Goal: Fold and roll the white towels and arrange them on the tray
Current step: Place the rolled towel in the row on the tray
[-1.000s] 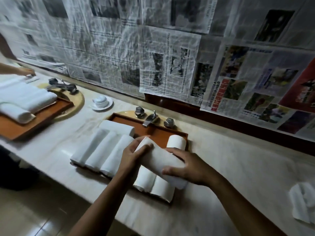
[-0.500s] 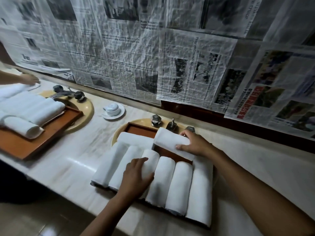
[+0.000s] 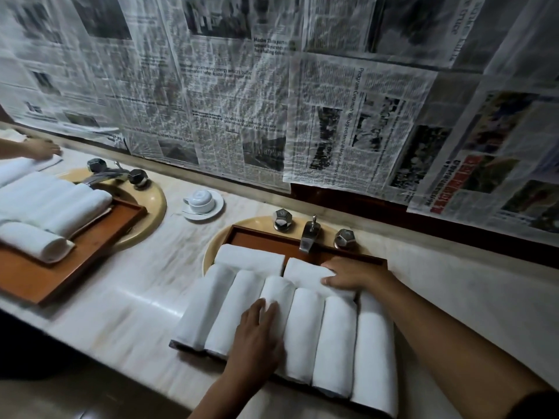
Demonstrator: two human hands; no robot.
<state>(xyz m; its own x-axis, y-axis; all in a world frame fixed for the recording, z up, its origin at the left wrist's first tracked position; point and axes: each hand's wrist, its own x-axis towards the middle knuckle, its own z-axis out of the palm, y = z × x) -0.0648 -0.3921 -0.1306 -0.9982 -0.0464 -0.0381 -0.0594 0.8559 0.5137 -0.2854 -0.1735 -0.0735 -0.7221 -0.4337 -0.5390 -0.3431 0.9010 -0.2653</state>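
Head view. We find the tray (image 3: 261,238) set over a sink (image 3: 209,255) in the desk (image 3: 121,322), below the tap (image 3: 309,235). Six rolled towels (image 3: 332,343) lie side by side in its front row, and two more lie crosswise behind them. The left hand (image 3: 257,337) rests flat on the third front towel from the left, fingers straight, grasping nothing. The right hand (image 3: 354,275) lies released on the right rear roll (image 3: 302,273), fingers extended along it. We note a second tray (image 3: 75,252) with towels at left, another person's hand (image 3: 42,148) beyond it, a cup (image 3: 201,198) and newspaper (image 3: 242,101).
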